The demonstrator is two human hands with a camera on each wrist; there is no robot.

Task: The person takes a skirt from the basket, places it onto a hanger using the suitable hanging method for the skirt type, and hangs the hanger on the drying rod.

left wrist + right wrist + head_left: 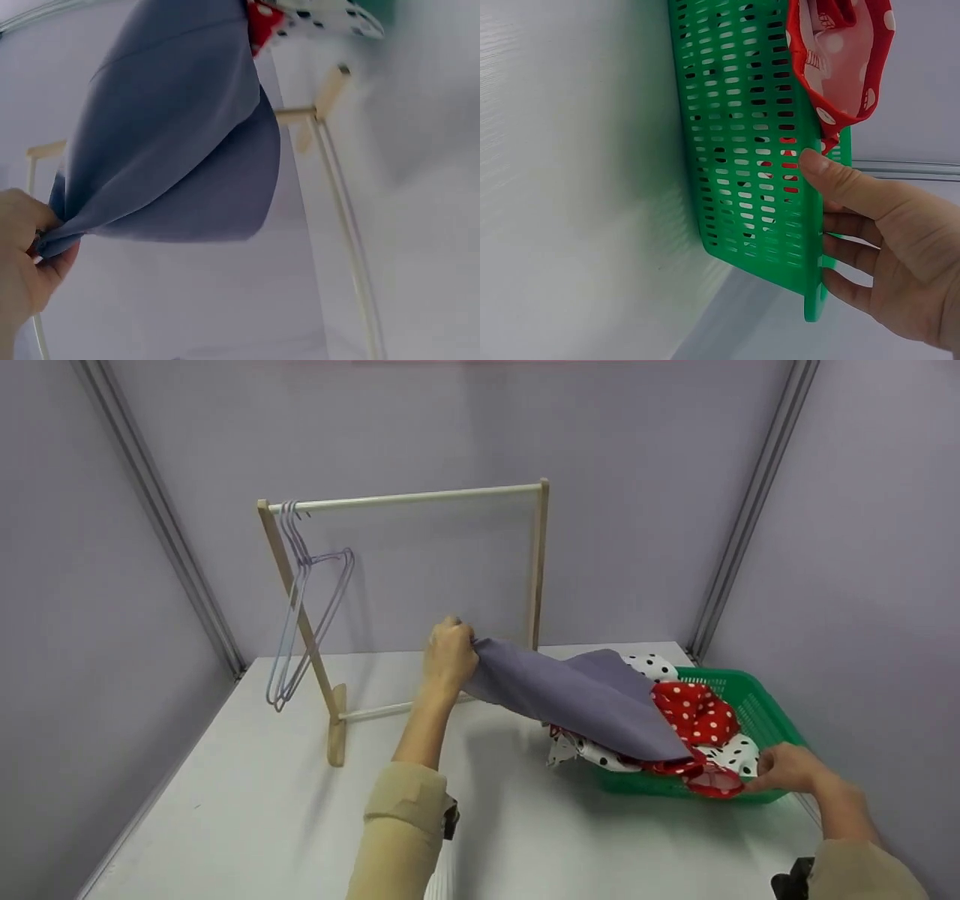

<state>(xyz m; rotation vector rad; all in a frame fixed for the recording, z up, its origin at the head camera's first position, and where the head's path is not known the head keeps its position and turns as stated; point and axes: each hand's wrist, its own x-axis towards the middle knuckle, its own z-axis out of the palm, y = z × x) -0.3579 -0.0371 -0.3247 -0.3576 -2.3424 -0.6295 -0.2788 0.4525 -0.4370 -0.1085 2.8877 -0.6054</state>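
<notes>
My left hand (450,656) pinches one end of a plain grey-purple cloth (570,690), raised above the table. From there the cloth slants down to the right, and its far end lies over the clothes in the green basket (757,697). In the left wrist view the gripped fabric (172,127) gathers between thumb and fingers. My right hand (889,247) grips the basket's near rim, thumb outside and fingers inside. Beside that thumb, a red garment with white dots (847,60) hangs over the rim. White clothes with black dots (651,667) lie among the red ones.
A garment rack (405,498) with wooden posts and a pale bar stands at the back of the white table (247,795). Several light purple hangers (289,622) hang at its left end. Grey-white walls enclose the table at the back and sides.
</notes>
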